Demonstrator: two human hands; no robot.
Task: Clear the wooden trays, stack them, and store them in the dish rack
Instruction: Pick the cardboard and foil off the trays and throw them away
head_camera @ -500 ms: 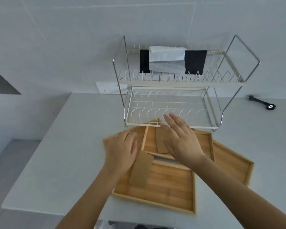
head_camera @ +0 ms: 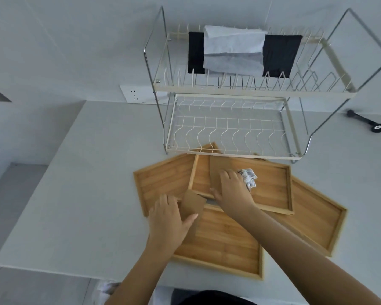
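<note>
Across the left half of the frame I see bare white counter (head_camera: 59, 194), open room running down to its front edge at lower left. My left hand (head_camera: 168, 219) has slid down and left since half a second ago; it now lies flat, fingers loosely spread, thumb pressing a brown card (head_camera: 193, 205) at the corner where the left tray (head_camera: 161, 179) meets the near tray (head_camera: 227, 245). I cannot tell whether it truly grips the card. At centre, my right hand (head_camera: 231, 188) has dropped lower into the top tray (head_camera: 271, 186), fingers curled down on a second brown card (head_camera: 216, 172), thumb at that tray's near rim. A crumpled wrapper (head_camera: 249, 176), hidden before under the hand, now shows just beside the fingers. The far-right tray (head_camera: 312, 219) pokes out beneath, with clear counter beyond it. All four trays overlap just in front of the dish rack (head_camera: 229, 137), whose lower shelf sits open; cloths (head_camera: 235, 51) hang on the upper tier.
</note>
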